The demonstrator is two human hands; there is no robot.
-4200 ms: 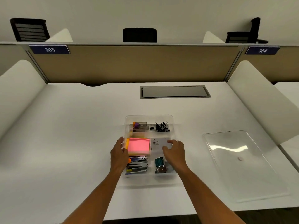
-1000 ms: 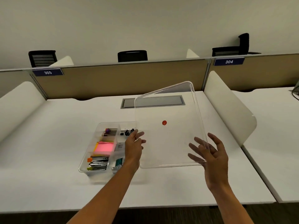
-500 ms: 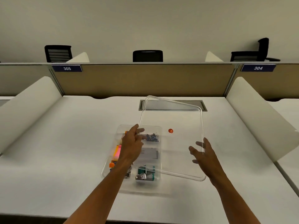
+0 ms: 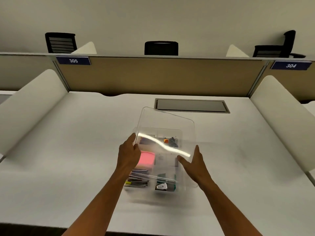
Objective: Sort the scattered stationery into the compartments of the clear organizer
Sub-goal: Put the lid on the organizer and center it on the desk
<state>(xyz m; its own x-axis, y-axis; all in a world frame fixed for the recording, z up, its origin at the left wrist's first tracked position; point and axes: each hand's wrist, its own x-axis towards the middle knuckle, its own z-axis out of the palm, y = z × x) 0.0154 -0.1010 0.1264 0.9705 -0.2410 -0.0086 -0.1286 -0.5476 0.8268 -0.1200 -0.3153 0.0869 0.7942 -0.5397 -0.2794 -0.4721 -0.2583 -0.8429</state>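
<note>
Head camera shows me two hands holding a clear lid [image 4: 163,121] just above the clear organizer [image 4: 150,190], which sits on the white desk [image 4: 68,150]. The left hand [image 4: 128,155] grips the lid's left edge. The right hand [image 4: 196,165] holds the right edge, thumb on top. I see the lid tilted and turned a bit crooked. Through it I can see pink sticky notes [image 4: 147,159] in the middle left box, black clips [image 4: 173,142] at the far right, and pens [image 4: 138,182] at the near left. It all looks blurry.

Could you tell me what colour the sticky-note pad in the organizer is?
Bright pink sticky-note pad, clearest in the head view.
</note>
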